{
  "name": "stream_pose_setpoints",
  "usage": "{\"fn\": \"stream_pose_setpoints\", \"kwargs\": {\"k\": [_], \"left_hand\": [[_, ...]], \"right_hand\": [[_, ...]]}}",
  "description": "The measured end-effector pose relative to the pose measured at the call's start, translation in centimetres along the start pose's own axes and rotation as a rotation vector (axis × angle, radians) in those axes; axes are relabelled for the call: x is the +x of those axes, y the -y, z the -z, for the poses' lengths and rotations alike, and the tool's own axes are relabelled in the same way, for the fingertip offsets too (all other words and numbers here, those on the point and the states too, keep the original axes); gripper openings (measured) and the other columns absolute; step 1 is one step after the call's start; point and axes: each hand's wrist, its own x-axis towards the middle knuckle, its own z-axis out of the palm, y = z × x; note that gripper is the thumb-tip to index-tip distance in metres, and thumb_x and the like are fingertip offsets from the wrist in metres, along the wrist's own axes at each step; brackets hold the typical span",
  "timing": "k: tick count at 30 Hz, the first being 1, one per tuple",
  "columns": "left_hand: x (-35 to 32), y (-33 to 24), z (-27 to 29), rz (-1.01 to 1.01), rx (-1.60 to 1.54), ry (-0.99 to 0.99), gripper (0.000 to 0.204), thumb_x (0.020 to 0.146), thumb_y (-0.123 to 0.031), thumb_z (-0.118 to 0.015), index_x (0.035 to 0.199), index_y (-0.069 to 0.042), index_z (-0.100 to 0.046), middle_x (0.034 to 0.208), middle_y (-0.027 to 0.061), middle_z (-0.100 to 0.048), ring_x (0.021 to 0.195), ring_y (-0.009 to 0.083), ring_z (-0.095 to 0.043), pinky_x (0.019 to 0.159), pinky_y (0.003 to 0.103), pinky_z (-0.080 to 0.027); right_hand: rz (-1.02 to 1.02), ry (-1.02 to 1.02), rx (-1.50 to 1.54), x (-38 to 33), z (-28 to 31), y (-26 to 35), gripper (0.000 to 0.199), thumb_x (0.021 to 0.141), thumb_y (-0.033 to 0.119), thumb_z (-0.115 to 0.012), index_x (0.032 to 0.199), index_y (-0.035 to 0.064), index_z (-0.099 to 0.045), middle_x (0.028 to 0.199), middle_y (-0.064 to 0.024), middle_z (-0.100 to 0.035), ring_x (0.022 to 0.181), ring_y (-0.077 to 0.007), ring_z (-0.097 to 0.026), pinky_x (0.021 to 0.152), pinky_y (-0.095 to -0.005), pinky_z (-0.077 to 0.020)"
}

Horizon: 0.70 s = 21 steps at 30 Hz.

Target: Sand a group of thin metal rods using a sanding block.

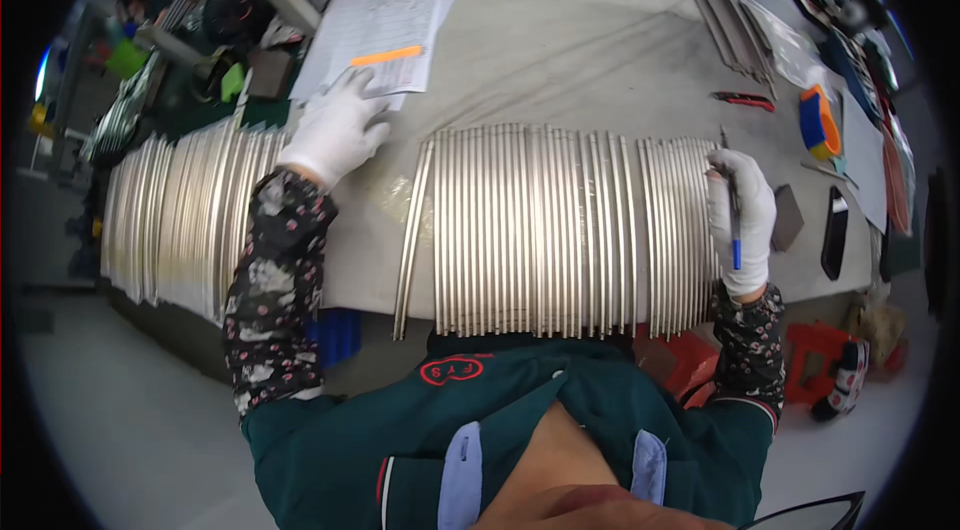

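Observation:
My left hand (338,128), in a white glove, lies with its fingers spread at the lower edge of printed sheets (385,15). An orange strip (387,56) rests on the sheets just beyond its fingertips. In my right hand (750,215), also gloved in white, is a pen (736,252) with a blue end, held upright along the palm. That hand is beside the right end of a row of thin silvery metal rods (535,230). A narrower group of rods (680,230) lies closest to it. One or two rods (414,240) lie slightly apart at the row's left.
More rods (190,220), seemingly in clear plastic, are stacked at the left. On the right are a red cutter knife (743,101), an orange-and-blue tape roll (819,122), a black phone-like object (834,233) and grey strips (735,35). Red bins (815,360) stand below the table (560,40).

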Motion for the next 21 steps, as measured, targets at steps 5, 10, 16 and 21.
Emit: {"fn": "stream_pose_setpoints", "kwargs": {"k": [5,10,16,21], "left_hand": [[-2.5,-5.0,4.6,-0.200,-0.177,-0.411,0.054,0.075,-0.001,-0.067,0.127,0.003,-0.055,0.134,0.0237,-0.054,0.121,0.0425,-0.054,0.103,0.046,-0.043],[-8.1,-9.9,7.4,-0.677,-0.384,-1.292,0.043,0.100,-0.038,-0.049,0.123,-0.003,-0.052,0.105,0.0099,-0.056,0.095,0.0277,-0.056,0.090,0.046,-0.047],[-11.1,-14.2,12.2,-1.540,-0.615,-2.088,0.040,0.100,-0.045,-0.042,0.094,-0.008,-0.056,0.080,-0.0015,-0.048,0.078,0.0195,-0.048,0.085,0.041,-0.044],[-9.8,-15.1,14.2,-0.943,-0.039,-2.258,0.040,0.099,-0.044,-0.041,0.089,-0.009,-0.057,0.076,-0.0024,-0.051,0.079,0.0196,-0.053,0.087,0.044,-0.044]], "right_hand": [[-0.284,-0.092,0.171,-1.4,0.8,-1.3,0.011,0.091,0.013,-0.066,0.085,0.0039,-0.063,0.069,-0.0151,-0.062,0.062,-0.0319,-0.063,0.058,-0.0358,-0.0485],[-0.115,-0.101,-0.040,-1.7,1.0,-3.3,0.007,0.092,0.009,-0.064,0.094,0.0023,-0.064,0.075,-0.0143,-0.065,0.067,-0.0240,-0.066,0.063,-0.0294,-0.0495],[-0.266,-0.071,-0.038,-1.4,1.5,-4.4,0.012,0.094,0.014,-0.065,0.100,0.0031,-0.063,0.073,-0.0067,-0.066,0.066,-0.0114,-0.063,0.062,-0.0266,-0.0504],[-0.401,-0.199,0.243,-2.0,2.0,-6.1,0.014,0.093,0.021,-0.064,0.099,0.0085,-0.063,0.080,-0.0133,-0.068,0.074,-0.0324,-0.068,0.067,-0.0362,-0.0526]]}}
